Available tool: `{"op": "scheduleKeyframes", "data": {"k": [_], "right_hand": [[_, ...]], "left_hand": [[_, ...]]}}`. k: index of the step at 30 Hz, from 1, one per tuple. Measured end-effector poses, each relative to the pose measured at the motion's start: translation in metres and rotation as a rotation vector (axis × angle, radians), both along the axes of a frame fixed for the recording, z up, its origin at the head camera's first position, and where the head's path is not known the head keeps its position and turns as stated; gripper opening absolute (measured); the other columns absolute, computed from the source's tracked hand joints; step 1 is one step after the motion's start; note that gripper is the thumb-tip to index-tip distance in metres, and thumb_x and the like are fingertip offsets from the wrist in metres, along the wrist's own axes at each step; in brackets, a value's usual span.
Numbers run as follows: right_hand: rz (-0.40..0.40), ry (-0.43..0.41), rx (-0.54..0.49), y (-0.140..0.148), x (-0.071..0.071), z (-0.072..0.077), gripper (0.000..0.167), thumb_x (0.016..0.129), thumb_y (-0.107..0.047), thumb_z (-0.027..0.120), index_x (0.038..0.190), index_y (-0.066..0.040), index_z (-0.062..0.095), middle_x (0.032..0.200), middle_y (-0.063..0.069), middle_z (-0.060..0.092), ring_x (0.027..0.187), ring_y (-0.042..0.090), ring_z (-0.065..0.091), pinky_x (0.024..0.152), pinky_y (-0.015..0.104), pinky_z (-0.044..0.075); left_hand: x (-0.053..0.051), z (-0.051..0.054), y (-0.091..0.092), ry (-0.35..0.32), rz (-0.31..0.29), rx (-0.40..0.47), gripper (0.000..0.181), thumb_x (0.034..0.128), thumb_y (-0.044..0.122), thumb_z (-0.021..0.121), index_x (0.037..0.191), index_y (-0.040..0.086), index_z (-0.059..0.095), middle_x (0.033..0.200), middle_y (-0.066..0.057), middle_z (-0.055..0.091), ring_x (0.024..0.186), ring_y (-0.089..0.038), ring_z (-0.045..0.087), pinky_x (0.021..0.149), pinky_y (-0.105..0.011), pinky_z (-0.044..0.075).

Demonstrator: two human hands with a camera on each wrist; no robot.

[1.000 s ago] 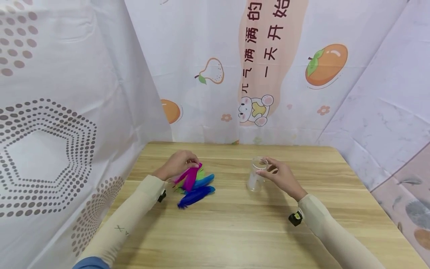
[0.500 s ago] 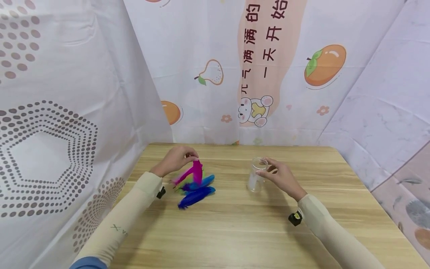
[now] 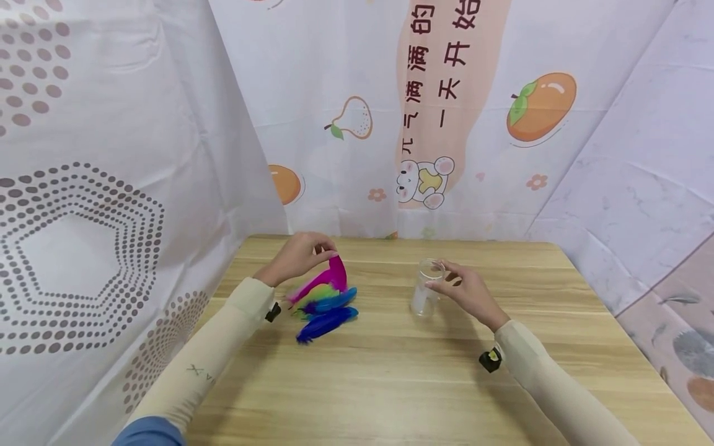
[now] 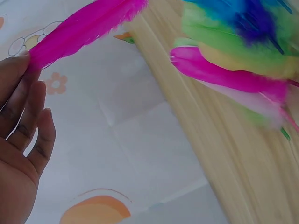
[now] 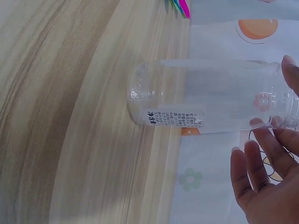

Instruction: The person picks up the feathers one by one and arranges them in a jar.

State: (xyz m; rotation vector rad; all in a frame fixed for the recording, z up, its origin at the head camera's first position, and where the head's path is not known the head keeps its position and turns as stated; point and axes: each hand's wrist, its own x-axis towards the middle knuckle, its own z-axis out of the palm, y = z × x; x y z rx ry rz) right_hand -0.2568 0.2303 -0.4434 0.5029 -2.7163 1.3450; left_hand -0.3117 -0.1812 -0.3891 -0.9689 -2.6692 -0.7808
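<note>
My left hand (image 3: pixel 301 255) pinches one end of a magenta feather (image 3: pixel 337 271) and holds it up at the back left of the table; the same feather (image 4: pixel 84 30) hangs clear of the others in the left wrist view. Below it lie a second magenta feather (image 4: pixel 210 70), a light green one (image 4: pixel 205 25), a light blue one (image 3: pixel 339 300) and a dark blue one (image 3: pixel 326 324). My right hand (image 3: pixel 471 294) grips the rim of a transparent jar (image 3: pixel 422 297), which stands upright. A printed label (image 5: pixel 173 117) shows on the jar in the right wrist view.
The wooden table (image 3: pixel 379 384) meets a patterned curtain (image 3: pixel 346 186) along its back edge. More patterned cloth (image 3: pixel 184 124) hangs at the left, and another sheet (image 3: pixel 641 186) at the right.
My left hand has risen and moved slightly right, lifting the magenta feather off the others. The right hand and the jar have stayed in place.
</note>
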Motion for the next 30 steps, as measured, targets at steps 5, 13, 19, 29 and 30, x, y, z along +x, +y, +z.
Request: {"op": "scheduleKeyframes", "data": {"k": [5,13,19,29,30], "right_hand": [[0.004,0.026,0.016,0.002,-0.002,0.000,0.063,0.091,-0.048,0.077,0.144,-0.019,0.061,0.136,0.007,0.064,0.106,0.029,0.063,0.083,0.045,0.053],[0.015,0.019,0.031,0.001,-0.004,0.002,0.064,0.090,-0.049,0.078,0.143,-0.018,0.061,0.132,0.009,0.067,0.101,0.028,0.064,0.080,0.043,0.054],[0.014,0.013,0.033,0.003,-0.003,0.000,0.066,0.090,-0.050,0.077,0.145,-0.019,0.059,0.133,0.009,0.067,0.104,0.026,0.063,0.082,0.043,0.054],[0.034,-0.080,-0.087,0.002,-0.003,0.000,0.063,0.091,-0.041,0.080,0.146,-0.019,0.059,0.138,0.016,0.062,0.113,0.036,0.067,0.083,0.033,0.059],[0.034,-0.086,-0.087,0.002,-0.003,0.000,0.063,0.091,-0.039,0.080,0.146,-0.017,0.058,0.138,0.017,0.061,0.115,0.037,0.066,0.084,0.033,0.059]], "left_hand": [[0.002,0.009,0.010,0.029,-0.043,0.034,0.008,0.0990,0.022,0.072,0.095,0.016,0.076,0.087,0.010,0.071,0.077,-0.009,0.062,0.070,-0.032,0.053],[0.002,0.018,0.021,0.060,-0.051,0.046,0.010,0.0993,0.026,0.072,0.096,0.017,0.075,0.088,0.009,0.071,0.079,-0.008,0.063,0.072,-0.030,0.054],[0.003,0.026,0.032,0.063,-0.069,0.073,0.012,0.0989,0.026,0.072,0.095,0.015,0.075,0.087,0.007,0.070,0.078,-0.009,0.062,0.072,-0.030,0.054],[0.004,0.038,0.044,0.050,-0.102,0.113,0.010,0.0987,0.024,0.073,0.095,0.014,0.074,0.084,0.008,0.070,0.076,-0.008,0.063,0.071,-0.029,0.054],[0.005,0.039,0.045,0.050,-0.102,0.112,0.010,0.0985,0.024,0.073,0.095,0.015,0.074,0.084,0.008,0.069,0.076,-0.008,0.063,0.071,-0.029,0.054]]}}
